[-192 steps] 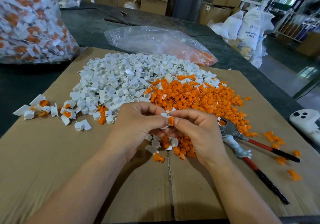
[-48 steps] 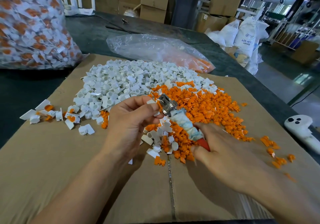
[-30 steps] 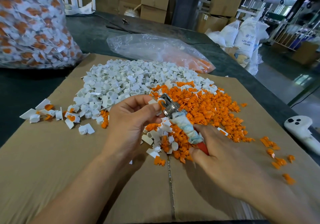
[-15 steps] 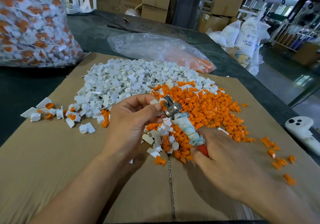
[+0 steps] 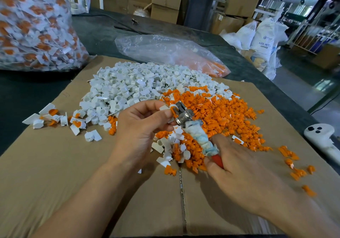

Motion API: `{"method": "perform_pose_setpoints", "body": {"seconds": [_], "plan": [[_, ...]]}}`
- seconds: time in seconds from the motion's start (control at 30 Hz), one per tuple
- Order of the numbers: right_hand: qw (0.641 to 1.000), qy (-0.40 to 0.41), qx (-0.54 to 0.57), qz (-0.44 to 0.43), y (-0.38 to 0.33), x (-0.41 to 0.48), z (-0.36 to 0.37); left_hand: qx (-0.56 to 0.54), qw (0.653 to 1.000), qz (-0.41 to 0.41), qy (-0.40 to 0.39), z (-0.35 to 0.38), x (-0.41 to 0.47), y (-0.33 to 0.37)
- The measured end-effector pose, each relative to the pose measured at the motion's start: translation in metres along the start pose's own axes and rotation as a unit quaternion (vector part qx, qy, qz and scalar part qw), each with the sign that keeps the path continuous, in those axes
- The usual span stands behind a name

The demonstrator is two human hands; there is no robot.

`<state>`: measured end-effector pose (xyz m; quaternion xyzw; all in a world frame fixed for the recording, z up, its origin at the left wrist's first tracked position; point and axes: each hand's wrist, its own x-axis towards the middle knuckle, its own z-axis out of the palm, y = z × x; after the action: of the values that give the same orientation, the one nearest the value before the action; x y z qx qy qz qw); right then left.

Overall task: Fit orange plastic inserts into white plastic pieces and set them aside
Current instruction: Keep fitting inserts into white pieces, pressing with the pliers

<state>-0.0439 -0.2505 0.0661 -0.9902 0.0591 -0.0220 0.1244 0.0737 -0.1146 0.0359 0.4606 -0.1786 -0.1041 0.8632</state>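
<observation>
My left hand (image 5: 141,127) pinches a white plastic piece with an orange insert (image 5: 172,109) between thumb and fingers. My right hand (image 5: 239,171) grips the red handles of the pliers (image 5: 195,133), whose metal jaws are closed on that piece. Behind the hands lie a heap of white pieces (image 5: 132,86) and a heap of orange inserts (image 5: 217,112) on a cardboard sheet (image 5: 55,173). A small group of assembled pieces (image 5: 55,118) lies at the left of the cardboard.
A large clear bag of assembled pieces (image 5: 35,26) stands at the back left. A flatter plastic bag with orange inserts (image 5: 169,53) lies behind the heaps. A white controller (image 5: 323,138) rests at the right edge. Loose orange inserts (image 5: 296,166) are scattered at the right.
The pliers were lying on the cardboard earlier; my right hand has picked them up and brought the jaws onto the piece in my left hand. Over the last second both hands barely move.
</observation>
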Motion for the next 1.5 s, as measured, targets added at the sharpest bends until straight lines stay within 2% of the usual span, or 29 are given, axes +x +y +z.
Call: {"method": "perform_pose_setpoints", "body": {"seconds": [0.57, 1.17, 1.5], "plan": [[0.999, -0.017, 0.036, 0.02, 0.0, -0.001, 0.002, 0.021, 1.0, 0.006, -0.022, 0.0, -0.001, -0.001], [0.997, -0.038, 0.052, 0.047, -0.011, 0.002, 0.0, 0.007, 1.0, 0.009, 0.002, 0.002, -0.002, -0.002], [0.999, -0.027, 0.038, 0.027, -0.013, 0.005, 0.004, 0.017, 1.0, 0.002, 0.016, 0.003, -0.002, -0.002]]}}
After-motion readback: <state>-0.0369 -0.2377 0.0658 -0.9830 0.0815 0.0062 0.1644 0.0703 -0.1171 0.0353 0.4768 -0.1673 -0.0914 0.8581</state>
